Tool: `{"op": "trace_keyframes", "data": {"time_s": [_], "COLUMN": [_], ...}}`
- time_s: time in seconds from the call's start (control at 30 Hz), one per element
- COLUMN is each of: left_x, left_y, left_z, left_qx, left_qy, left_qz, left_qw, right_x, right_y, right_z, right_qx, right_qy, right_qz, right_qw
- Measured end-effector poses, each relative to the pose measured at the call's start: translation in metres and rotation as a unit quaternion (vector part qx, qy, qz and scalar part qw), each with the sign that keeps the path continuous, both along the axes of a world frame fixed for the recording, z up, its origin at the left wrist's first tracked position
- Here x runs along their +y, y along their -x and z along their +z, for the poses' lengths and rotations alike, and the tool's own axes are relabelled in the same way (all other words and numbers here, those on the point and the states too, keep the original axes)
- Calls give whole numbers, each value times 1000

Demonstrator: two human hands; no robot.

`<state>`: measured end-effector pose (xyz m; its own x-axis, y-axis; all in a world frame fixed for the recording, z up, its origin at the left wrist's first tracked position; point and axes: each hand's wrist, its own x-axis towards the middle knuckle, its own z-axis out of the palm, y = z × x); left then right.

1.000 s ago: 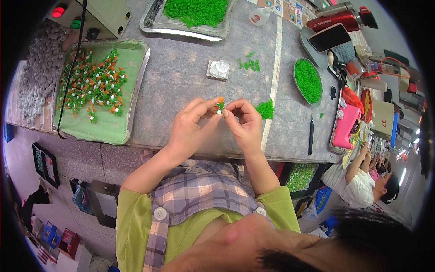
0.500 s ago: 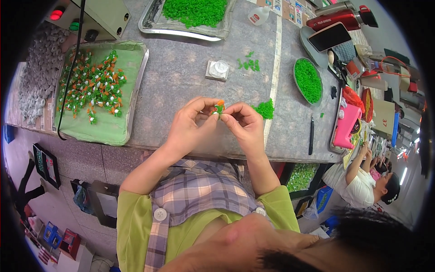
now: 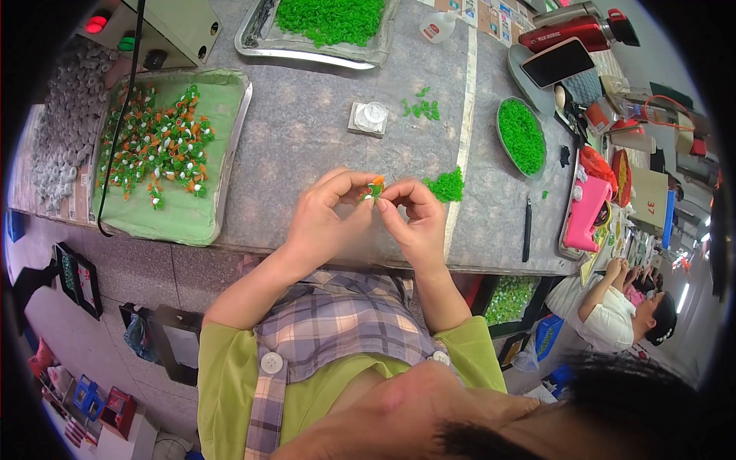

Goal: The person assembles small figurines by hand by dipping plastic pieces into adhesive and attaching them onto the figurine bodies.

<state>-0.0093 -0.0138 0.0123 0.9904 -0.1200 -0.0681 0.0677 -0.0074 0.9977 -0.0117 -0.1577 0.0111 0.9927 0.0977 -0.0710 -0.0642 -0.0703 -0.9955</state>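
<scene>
Green-orange piece point(image 3: 376, 186) | left hand point(image 3: 323, 218) grip: pinching it | right hand point(image 3: 418, 222) grip: pinching it too

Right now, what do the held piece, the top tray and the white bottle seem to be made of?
Held piece: perhaps plastic, from its bright solid colours; finish unclear. Top tray: probably smooth metal, its rim silvery and shiny. White bottle: likely translucent plastic, looking milky.
</scene>
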Motion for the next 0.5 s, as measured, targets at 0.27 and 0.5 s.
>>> {"op": "trace_keyframes", "data": {"time_s": [0.27,0.5], "left_x": [-3,0], "left_y": [1,1], "left_z": [-2,1], "left_qx": [-19,1], "left_qy": [-8,-3], "left_qz": [16,-16], "left_qw": [1000,1000], "right_x": [2,-2], "right_y": [1,0], "right_z": [1,2], "right_qx": [-56,41], "right_qy": [64,-30], "right_qz": [-18,-8], "right_qw": [996,999]}}
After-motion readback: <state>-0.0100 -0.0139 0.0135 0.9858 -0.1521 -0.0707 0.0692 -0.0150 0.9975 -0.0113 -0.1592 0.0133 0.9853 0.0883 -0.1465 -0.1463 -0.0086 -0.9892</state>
